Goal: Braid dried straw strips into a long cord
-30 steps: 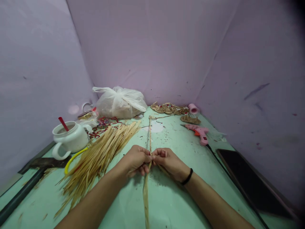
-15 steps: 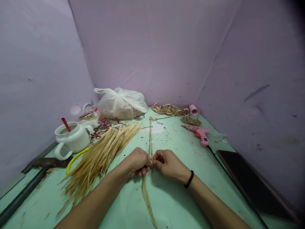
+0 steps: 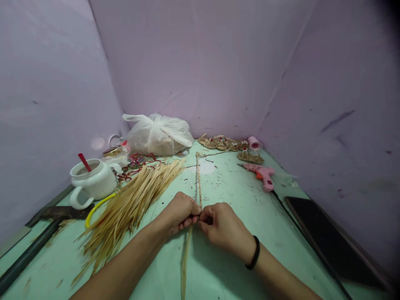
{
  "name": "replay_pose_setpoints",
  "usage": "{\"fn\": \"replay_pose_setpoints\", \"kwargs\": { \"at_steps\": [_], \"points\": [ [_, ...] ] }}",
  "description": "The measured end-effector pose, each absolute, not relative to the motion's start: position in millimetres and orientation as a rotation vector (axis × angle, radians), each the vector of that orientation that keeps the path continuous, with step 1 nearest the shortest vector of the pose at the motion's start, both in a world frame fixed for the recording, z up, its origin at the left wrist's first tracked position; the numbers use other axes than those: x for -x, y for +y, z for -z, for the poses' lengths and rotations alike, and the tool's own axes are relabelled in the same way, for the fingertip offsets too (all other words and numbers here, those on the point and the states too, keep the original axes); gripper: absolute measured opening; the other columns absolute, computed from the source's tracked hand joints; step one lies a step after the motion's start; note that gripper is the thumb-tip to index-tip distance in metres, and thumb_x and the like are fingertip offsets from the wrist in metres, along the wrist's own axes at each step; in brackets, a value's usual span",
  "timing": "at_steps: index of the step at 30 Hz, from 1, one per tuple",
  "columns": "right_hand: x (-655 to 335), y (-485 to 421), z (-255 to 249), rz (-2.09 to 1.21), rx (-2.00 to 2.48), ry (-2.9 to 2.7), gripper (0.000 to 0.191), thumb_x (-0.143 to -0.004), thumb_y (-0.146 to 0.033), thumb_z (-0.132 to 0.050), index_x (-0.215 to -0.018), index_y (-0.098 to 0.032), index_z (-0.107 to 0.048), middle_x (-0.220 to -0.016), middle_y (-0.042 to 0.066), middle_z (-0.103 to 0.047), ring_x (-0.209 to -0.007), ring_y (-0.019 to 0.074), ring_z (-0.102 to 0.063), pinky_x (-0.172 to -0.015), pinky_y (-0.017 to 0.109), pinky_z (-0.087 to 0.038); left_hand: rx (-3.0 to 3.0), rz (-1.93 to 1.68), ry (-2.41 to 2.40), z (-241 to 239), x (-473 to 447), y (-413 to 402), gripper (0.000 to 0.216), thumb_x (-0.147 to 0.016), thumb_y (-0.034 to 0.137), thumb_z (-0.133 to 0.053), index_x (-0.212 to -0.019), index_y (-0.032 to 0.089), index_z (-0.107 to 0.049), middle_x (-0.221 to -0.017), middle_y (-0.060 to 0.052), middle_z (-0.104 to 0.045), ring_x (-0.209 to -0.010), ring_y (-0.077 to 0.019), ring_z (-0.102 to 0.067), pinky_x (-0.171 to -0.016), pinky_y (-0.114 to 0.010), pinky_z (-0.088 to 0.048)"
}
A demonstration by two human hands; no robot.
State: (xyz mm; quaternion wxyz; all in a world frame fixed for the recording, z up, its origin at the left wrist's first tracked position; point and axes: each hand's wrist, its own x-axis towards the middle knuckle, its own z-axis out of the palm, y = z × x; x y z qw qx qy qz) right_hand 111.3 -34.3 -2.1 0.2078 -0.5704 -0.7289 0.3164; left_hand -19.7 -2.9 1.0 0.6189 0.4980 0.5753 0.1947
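Observation:
A thin braided straw cord (image 3: 199,179) runs from the back of the table toward me, and its near end is pinched between my two hands. My left hand (image 3: 183,212) is closed on the cord, fingers curled. Against it, my right hand (image 3: 223,227) pinches the same spot with thumb and forefinger; a black band circles that wrist. A loose flat straw strip (image 3: 185,266) hangs from below my left fingers toward the front edge. The fingertips hide the exact point where strip and cord meet. To the left of my left hand lies a bundle of dry straw strips (image 3: 137,200).
At left are a white pot (image 3: 96,183) with a red stick, a hammer (image 3: 40,237) and a yellow ring (image 3: 96,210). A tied plastic bag (image 3: 159,135) and woven straw pieces (image 3: 221,143) sit behind. Rightward lie a pink glue gun (image 3: 264,174) and a black tablet-like slab (image 3: 331,241).
My right hand has shifted slightly down and toward me, still pinching beside the left. The loose strip's lower end has swung left. My left hand has barely moved.

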Motion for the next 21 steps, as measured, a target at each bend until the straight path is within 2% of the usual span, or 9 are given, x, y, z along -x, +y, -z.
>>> {"fn": "replay_pose_setpoints", "kwargs": {
  "at_steps": [2,4,7,9,11,14,18,21],
  "points": [
    [-111,-36,1,-0.859,1.535,-2.053,0.013,-0.062,-0.015,-0.051,-0.054,-0.017,-0.061,-0.051,0.001,-0.058,-0.046,0.0100,-0.044,-0.044,0.022,-0.025,-1.166,-0.463,1.267,-2,20,-2,0.005,-0.051,0.015,-0.047,-0.047,0.014,-0.050,-0.034,0.004,-0.041,-0.027,-0.0047,-0.028,-0.029,-0.018,-0.015],
    [-114,-35,-1,-0.980,1.490,-2.038,0.011,-0.062,-0.017,-0.055,-0.051,-0.017,-0.059,-0.048,0.000,-0.055,-0.045,0.0092,-0.041,-0.044,0.022,-0.025,-1.193,-0.490,1.223,-1,19,-2,0.006,-0.051,0.013,-0.047,-0.046,0.014,-0.050,-0.033,0.004,-0.040,-0.026,-0.0043,-0.026,-0.030,-0.019,-0.014],
    [-124,-27,-5,-1.289,1.427,-1.813,0.018,-0.063,-0.029,-0.059,-0.051,-0.015,-0.057,-0.048,0.001,-0.054,-0.045,0.0088,-0.042,-0.044,0.021,-0.030,-1.193,-0.543,1.218,5,15,-3,0.011,-0.052,0.012,-0.047,-0.041,0.015,-0.047,-0.030,0.006,-0.033,-0.028,-0.0040,-0.023,-0.033,-0.020,-0.014],
    [-135,-13,-9,-1.346,1.439,-1.549,0.025,-0.065,-0.038,-0.059,-0.056,-0.015,-0.057,-0.052,0.003,-0.057,-0.046,0.0098,-0.046,-0.047,0.022,-0.036,-1.228,-0.580,1.215,12,14,-3,0.016,-0.051,0.011,-0.047,-0.037,0.015,-0.042,-0.029,0.006,-0.028,-0.031,-0.0040,-0.022,-0.035,-0.020,-0.014],
    [-146,10,-12,-1.270,1.519,-1.375,0.025,-0.061,-0.038,-0.062,-0.061,-0.014,-0.057,-0.057,0.004,-0.060,-0.050,0.0112,-0.050,-0.050,0.023,-0.039,-1.317,-0.605,1.203,20,12,-2,0.013,-0.052,0.012,-0.048,-0.040,0.015,-0.045,-0.033,0.006,-0.030,-0.035,-0.0048,-0.024,-0.037,-0.021,-0.015],
    [-156,62,-17,-1.109,1.616,-1.372,0.017,-0.057,-0.029,-0.064,-0.058,-0.014,-0.056,-0.054,0.003,-0.056,-0.051,0.0116,-0.052,-0.052,0.023,-0.042,-1.432,-0.652,1.183,29,11,0,0.012,-0.053,0.013,-0.046,-0.042,0.014,-0.048,-0.038,0.006,-0.032,-0.040,-0.0057,-0.028,-0.039,-0.020,-0.018],
    [-151,140,-17,-0.740,1.766,-1.574,0.013,-0.063,-0.028,-0.057,-0.062,-0.014,-0.059,-0.058,0.004,-0.057,-0.055,0.0135,-0.054,-0.052,0.024,-0.041,-1.487,-0.633,1.198,40,8,3,0.012,-0.056,0.012,-0.049,-0.045,0.014,-0.053,-0.044,0.004,-0.042,-0.046,-0.0079,-0.041,-0.043,-0.019,-0.026],
    [-133,181,-12,-0.411,1.930,-1.765,0.023,-0.067,-0.037,-0.054,-0.062,-0.016,-0.063,-0.059,0.006,-0.059,-0.061,0.0170,-0.057,-0.055,0.026,-0.039,-1.534,-0.576,1.172,49,9,3,0.011,-0.062,0.018,-0.058,-0.052,0.017,-0.061,-0.052,0.002,-0.054,-0.055,-0.0119,-0.052,-0.048,-0.020,-0.034]
  ]
}}
